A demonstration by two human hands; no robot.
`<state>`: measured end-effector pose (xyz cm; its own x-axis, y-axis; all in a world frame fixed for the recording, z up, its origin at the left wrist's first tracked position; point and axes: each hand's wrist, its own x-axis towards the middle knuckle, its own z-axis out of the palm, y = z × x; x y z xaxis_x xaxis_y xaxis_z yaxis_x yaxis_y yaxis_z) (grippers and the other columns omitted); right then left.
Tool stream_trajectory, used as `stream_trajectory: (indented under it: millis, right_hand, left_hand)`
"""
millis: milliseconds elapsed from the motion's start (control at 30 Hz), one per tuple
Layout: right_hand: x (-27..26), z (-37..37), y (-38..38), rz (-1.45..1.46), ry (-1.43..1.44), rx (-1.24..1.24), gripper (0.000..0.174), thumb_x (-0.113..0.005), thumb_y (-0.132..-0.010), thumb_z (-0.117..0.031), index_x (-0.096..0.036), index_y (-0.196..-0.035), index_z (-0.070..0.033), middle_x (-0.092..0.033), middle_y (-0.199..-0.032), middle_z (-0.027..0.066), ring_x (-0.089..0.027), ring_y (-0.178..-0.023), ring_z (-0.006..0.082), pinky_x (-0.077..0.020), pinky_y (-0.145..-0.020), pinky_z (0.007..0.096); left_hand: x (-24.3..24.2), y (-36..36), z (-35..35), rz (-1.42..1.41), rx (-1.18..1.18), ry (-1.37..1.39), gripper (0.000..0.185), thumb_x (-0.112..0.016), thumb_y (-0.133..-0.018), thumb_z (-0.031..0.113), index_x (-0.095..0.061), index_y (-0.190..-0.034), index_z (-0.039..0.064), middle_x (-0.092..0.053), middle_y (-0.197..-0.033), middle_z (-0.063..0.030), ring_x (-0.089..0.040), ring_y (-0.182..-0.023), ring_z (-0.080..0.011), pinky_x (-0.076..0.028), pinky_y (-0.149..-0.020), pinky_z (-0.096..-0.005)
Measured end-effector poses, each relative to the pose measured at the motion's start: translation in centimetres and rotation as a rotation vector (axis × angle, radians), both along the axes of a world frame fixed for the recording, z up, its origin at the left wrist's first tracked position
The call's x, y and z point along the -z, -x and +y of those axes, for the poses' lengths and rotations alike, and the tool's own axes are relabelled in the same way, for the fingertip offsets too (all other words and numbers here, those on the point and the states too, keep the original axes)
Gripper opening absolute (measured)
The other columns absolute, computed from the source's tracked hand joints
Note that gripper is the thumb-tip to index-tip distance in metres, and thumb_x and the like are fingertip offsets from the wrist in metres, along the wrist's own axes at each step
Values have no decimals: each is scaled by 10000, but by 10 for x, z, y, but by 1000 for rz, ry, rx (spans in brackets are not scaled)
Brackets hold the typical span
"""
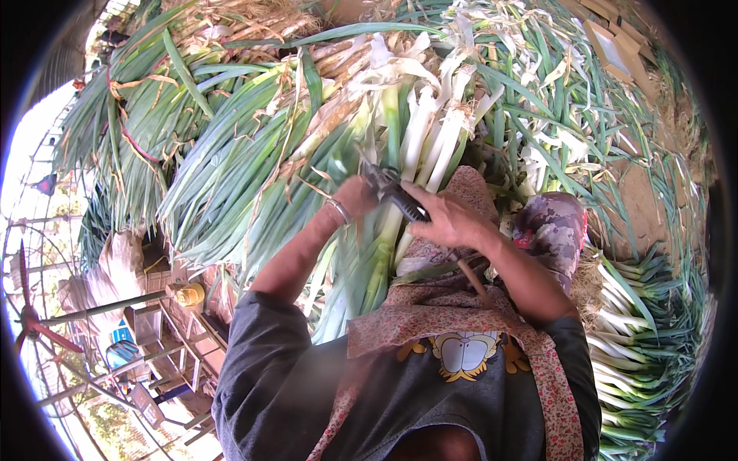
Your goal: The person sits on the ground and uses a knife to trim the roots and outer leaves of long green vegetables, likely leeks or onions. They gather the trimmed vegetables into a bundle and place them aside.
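My right hand (452, 216) is closed on the black handle of a hand tool (408, 201) that looks like an air blow gun. Its metal front end points up and left, away from me. My left hand (360, 196), with a silver bracelet at the wrist, is at the tool's front end. Motion blurs it, and what its fingers grip is hidden. Blurred green leaves hang around it. Beyond my hands, several leeks with bare white shafts (441, 147) lie against my knee. To the left spreads a thick pile of unpeeled leeks (248, 155) with long green leaves.
A brown hose (474, 281) crosses my floral apron (403, 322). Stripped leaves (553, 115) litter the ground at upper right. Several white-shafted leeks (620, 351) lie in a row at lower right. Cardboard (617, 49) lies at upper right. A metal rack (190, 340) and a fan (31, 322) stand left.
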<state>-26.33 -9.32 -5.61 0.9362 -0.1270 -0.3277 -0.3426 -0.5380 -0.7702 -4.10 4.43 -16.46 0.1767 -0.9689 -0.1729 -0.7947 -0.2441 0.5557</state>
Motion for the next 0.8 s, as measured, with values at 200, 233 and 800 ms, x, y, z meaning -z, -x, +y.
stream_trajectory:
  millis: [200,233,800]
  right_hand:
    - [14,-38,-21,116,185,370,753,-547,-874,-255,-130,-1493,-151,-579,-828,122,-556,-542,186,-473,-468,277]
    - [0,-29,-15,126,112,323,763,-553,-870,-256,-125,-1494,-160,-577,-810,114,-553,-536,188,-480,-473,284]
    - [8,-6,65,-81,72,164,840,-663,-754,-289,-228,-1425,-30,-603,-985,301,-621,-893,401,-481,-800,442]
  left_hand:
    - [-34,-99,25,306,-754,318,222,-633,-888,268,-623,-859,48,-679,-833,-53,-630,-719,-184,-498,-651,-315]
    - [-41,-106,23,-183,-772,223,206,-628,-867,278,-653,-813,81,-689,-797,-73,-649,-699,-271,-511,-649,-360]
    - [-106,-90,22,-730,-466,-66,337,-651,-714,353,-569,-932,109,-669,-809,-129,-641,-771,-320,-369,-869,-562]
